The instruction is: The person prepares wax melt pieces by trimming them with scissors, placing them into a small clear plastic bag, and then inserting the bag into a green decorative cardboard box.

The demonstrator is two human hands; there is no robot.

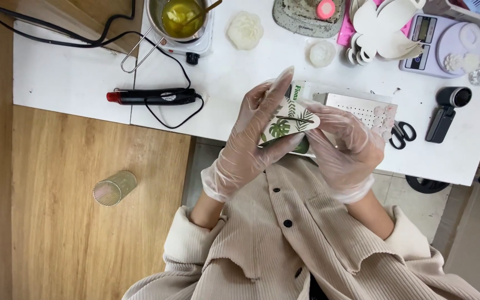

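- Bench (240,83): white top, running across the upper part of the view, carrying all the tools listed below; wooden floor (84,183) to its left.
- Person: seated at the bench edge in a beige ribbed cardigan (295,244) with dark buttons; both hands in clear disposable gloves.
- Left hand (254,141): grip clamped on the small leaf-printed tin (288,126), fingers wrapped beneath it, forefinger extended upward along its side.
- Right hand (343,147): grip closed on the tin's right end, thumb pressing its top face.
- Leaf-printed tin: white with green leaf pattern, held between both hands, above the lap, just at the front bench edge, tilted.
- Small pot of yellow liquid (180,18): on a white hotplate, upper left of bench, stirrer resting in it.
- Lilac kitchen scale (443,44): upper right.
- Black heat tool with red tip (151,96): lying flat, cable looped beside it.
- White flower-shaped castings (245,30): near the hotplate; a smaller one to the right.
- Scissors (401,134): at bench front, just right of the right hand.
- Glass jar (115,188): lying on its side on the floor, well apart from the hands.
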